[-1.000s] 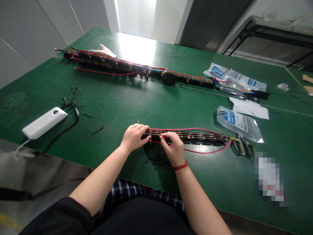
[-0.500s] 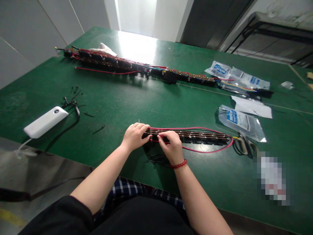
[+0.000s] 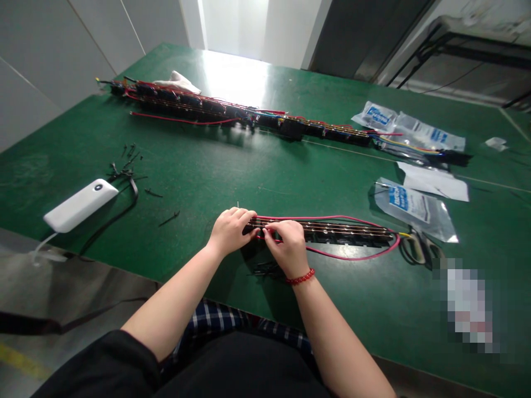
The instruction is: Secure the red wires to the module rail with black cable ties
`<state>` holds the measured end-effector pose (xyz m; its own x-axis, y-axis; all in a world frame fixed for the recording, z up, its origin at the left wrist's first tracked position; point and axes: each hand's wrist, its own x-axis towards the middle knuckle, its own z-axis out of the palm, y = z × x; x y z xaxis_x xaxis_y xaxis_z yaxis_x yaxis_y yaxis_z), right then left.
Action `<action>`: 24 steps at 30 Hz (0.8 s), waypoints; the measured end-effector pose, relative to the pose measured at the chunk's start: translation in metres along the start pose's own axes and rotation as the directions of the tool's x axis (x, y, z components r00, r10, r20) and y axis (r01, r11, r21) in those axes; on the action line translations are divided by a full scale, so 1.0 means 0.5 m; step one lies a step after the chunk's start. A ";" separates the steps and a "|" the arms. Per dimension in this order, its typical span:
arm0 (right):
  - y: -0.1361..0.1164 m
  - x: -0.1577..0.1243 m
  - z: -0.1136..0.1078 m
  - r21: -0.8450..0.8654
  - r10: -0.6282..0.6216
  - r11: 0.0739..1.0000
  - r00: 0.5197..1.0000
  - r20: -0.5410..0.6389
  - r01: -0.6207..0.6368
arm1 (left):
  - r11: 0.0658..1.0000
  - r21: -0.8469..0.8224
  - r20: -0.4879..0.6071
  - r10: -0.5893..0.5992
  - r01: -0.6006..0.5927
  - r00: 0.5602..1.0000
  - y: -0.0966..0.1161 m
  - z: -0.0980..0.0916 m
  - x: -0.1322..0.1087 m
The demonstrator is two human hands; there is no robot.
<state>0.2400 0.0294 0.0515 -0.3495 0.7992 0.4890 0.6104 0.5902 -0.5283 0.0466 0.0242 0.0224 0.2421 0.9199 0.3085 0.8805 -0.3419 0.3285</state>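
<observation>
A long black strip assembly (image 3: 348,234) with thin copper-coloured lines lies along the table in front of me. My left hand (image 3: 231,231) is closed over its left end, fingers on the far side and thumb on the near side. A red wire (image 3: 352,257) loops around the strip's right end and runs along both sides. Close beside the left thumb, my right hand (image 3: 287,243) pinches at the near edge of the strip. Whatever sits between its fingertips is too small to make out. Several black cable ties (image 3: 265,269) lie just below, partly hidden by the right wrist.
Across the back of the green table (image 3: 199,166) stretches a longer wired assembly (image 3: 186,105). A white power bank (image 3: 81,205) and scattered black ties (image 3: 122,170) are at left. Scissors (image 3: 418,247), a plastic bag (image 3: 417,207) and white paper (image 3: 433,181) lie at right.
My right hand has shifted slightly left along the strip, closer to the left thumb. The left hand keeps its hold. The camera view has turned a little.
</observation>
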 end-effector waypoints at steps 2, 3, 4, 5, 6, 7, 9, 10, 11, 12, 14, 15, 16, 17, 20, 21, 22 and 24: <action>-0.002 0.001 0.004 -0.017 -0.003 1.000 1.000 0.014 0.003 | 1.000 0.000 0.004 -0.004 0.004 1.000 0.000 -0.001 0.001; -0.003 0.002 0.007 -0.028 -0.007 1.000 1.000 0.020 0.008 | 1.000 -0.001 0.006 -0.003 0.003 1.000 0.000 -0.001 0.001; -0.004 0.003 0.010 -0.039 -0.013 0.999 1.000 0.025 0.014 | 1.000 -0.004 0.007 -0.002 0.002 1.000 0.001 -0.002 0.001; -0.005 0.003 0.013 -0.049 -0.019 0.999 0.999 0.029 0.021 | 1.000 -0.008 0.007 0.000 0.000 1.000 0.001 -0.003 0.001; -0.006 0.004 0.016 -0.057 -0.024 0.998 0.999 0.033 0.025 | 1.000 -0.011 0.008 0.002 -0.002 1.000 0.001 -0.004 0.002; -0.007 0.005 0.018 -0.063 -0.024 0.998 0.999 0.036 0.026 | 1.000 -0.013 0.010 0.003 -0.002 1.000 0.001 -0.004 0.002; -0.008 0.007 0.022 -0.070 -0.022 0.997 0.999 0.030 0.024 | 1.000 -0.009 0.015 0.000 0.001 1.000 0.002 -0.005 0.002; -0.008 0.007 0.024 -0.068 -0.023 0.997 1.000 0.019 0.024 | 1.000 -0.005 0.017 -0.003 0.003 1.000 0.002 -0.004 0.002; -0.007 0.008 0.025 -0.062 -0.030 0.998 1.000 0.008 0.030 | 1.000 -0.001 0.018 -0.005 0.005 1.000 0.002 -0.004 0.002; -0.006 0.008 0.027 -0.051 -0.041 0.998 0.999 -0.007 0.041 | 1.000 0.001 0.017 -0.006 0.006 1.000 0.002 -0.003 0.002; -0.001 0.007 0.032 -0.020 -0.069 0.997 0.997 -0.037 0.068 | 1.000 0.001 0.013 -0.007 0.007 1.000 0.002 -0.002 0.002; 0.002 0.006 0.034 -0.006 -0.080 0.997 0.996 -0.047 0.080 | 1.000 -0.001 0.010 -0.008 0.008 1.000 0.002 -0.002 0.002; 0.005 0.004 0.037 0.006 -0.089 0.996 0.995 -0.053 0.089 | 1.000 -0.002 0.009 -0.008 0.008 1.000 0.002 -0.001 0.002; 0.008 0.003 0.040 0.013 -0.093 0.995 0.994 -0.056 0.094 | 1.000 -0.003 0.007 -0.009 0.009 1.000 0.003 -0.001 0.001; 0.016 -0.002 0.048 0.023 -0.101 0.994 0.993 -0.061 0.102 | 1.000 0.000 -0.002 -0.010 0.010 1.000 0.004 -0.001 0.001; 0.018 -0.003 0.049 0.026 -0.103 0.994 0.993 -0.065 0.105 | 1.000 -0.001 -0.004 -0.009 0.009 1.000 0.004 -0.001 0.001; 0.019 -0.004 0.051 0.031 -0.103 0.994 0.993 -0.066 0.105 | 1.000 -0.002 -0.004 -0.009 0.009 1.000 0.004 -0.001 0.001; 0.019 -0.006 0.052 0.046 -0.094 0.994 0.994 -0.063 0.097 | 1.000 -0.007 -0.002 -0.010 0.010 1.000 0.004 -0.001 0.000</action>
<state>0.2285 0.0357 0.0269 -0.3600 0.7315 0.5790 0.5402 0.6694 -0.5099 0.0480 0.0237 0.0234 0.2327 0.9229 0.3066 0.8800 -0.3341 0.3376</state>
